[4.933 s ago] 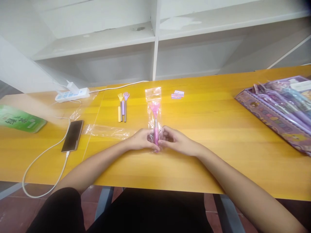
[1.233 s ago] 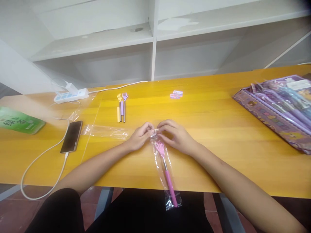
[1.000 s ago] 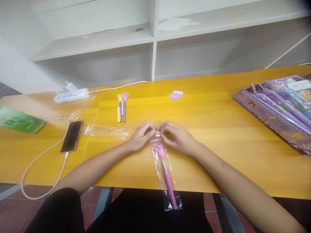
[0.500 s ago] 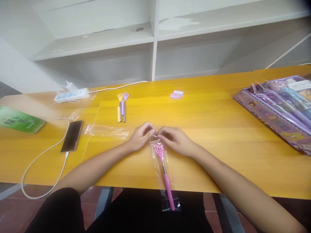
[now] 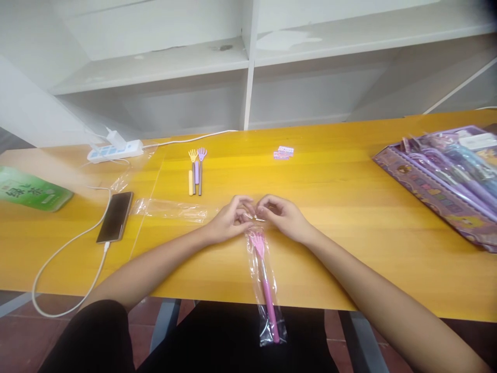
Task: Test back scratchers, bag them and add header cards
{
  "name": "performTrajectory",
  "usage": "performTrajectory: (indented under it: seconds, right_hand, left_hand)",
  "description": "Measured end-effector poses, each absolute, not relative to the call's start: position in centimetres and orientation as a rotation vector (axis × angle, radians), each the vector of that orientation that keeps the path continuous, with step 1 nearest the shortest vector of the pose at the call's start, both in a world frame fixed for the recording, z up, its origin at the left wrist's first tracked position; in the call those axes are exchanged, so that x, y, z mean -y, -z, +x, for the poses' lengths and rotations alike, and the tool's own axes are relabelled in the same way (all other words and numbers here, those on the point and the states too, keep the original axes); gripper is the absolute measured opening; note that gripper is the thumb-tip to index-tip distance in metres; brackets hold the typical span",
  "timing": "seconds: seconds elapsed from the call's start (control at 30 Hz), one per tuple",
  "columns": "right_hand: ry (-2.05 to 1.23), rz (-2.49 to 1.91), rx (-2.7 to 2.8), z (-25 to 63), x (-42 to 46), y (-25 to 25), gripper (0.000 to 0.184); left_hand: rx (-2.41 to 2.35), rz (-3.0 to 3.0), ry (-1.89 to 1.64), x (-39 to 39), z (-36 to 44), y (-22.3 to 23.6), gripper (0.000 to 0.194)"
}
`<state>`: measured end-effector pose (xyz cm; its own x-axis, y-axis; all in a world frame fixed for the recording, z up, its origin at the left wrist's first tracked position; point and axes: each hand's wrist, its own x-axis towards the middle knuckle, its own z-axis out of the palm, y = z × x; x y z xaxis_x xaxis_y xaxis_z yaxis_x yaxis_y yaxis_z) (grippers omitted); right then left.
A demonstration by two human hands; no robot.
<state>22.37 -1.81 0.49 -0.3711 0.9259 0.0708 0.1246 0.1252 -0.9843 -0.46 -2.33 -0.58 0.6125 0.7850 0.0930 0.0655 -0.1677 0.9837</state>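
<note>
Landmark: long clear plastic bag (image 5: 253,269), mouth near the hands, lower end beyond the front edge of the yellow wooden table (image 5: 330,181); inside it, pink hand-shaped back scratcher (image 5: 269,298) with metal neck, claw toward the mouth; at the bag's mouth, right hand (image 5: 285,216), thumb and forefinger pinching the film, and left hand (image 5: 230,220), fingers bent, thumb apart, any pinch impossible to tell; beyond the bag, to its left, yellow claw-headed scratcher (image 5: 193,155) and purple claw-headed scratcher (image 5: 202,154), side by side; beyond it, slightly right, small printed pink-purple cards (image 5: 283,152); left of it, flat transparent wrapper (image 5: 171,210), then black-screened phone (image 5: 115,217) on white cable (image 5: 46,264); far right of it, patterned purple cardboard box (image 5: 430,194) of bagged scratchers
</note>
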Motion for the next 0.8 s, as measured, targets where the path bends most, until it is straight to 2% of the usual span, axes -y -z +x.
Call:
performTrajectory:
  seconds: [0.07, 0.17, 0.2, 0.33, 0.43, 0.63, 0.8]
  right_hand:
    - [-1.270, -1.067, 1.597, 22.3, 1.7, -0.4, 0.034]
    - [-1.208, -1.092, 1.573, 22.3, 1.7, -0.2, 0.037]
    - [-1.196, -1.096, 1.576, 22.2, 1.7, -0.1, 0.037]
    - [-1.132, -1.115, 1.519, 22.6, 1.0, 0.8, 0.035]
    - [-0.932, -1.247, 1.520, 24.3, -1.9, 1.9, 0.035]
    - [-0.531, -1.531, 1.639, 29.6, -11.8, 1.7, 0.034]
    - [-0.316, -1.693, 1.724, 31.7, -17.6, 2.0, 0.047]
  left_hand:
    - [-0.694, 1.727, -0.814, 2.4, -0.4, 0.7, 0.047]
    - [-0.704, 1.983, -0.787, 2.3, -0.4, 0.3, 0.026]
    - [-0.719, 2.053, -0.755, 2.3, -0.4, 0.1, 0.025]
    - [-0.788, 2.061, -0.717, 2.2, -0.5, -0.6, 0.043]
    - [-0.845, 1.949, -0.744, 2.2, -0.5, -0.6, 0.053]
    - [-0.799, 1.654, -0.830, 2.1, -0.5, -0.1, 0.053]
    - [-0.779, 1.368, -0.862, 1.8, -0.7, 0.1, 0.052]
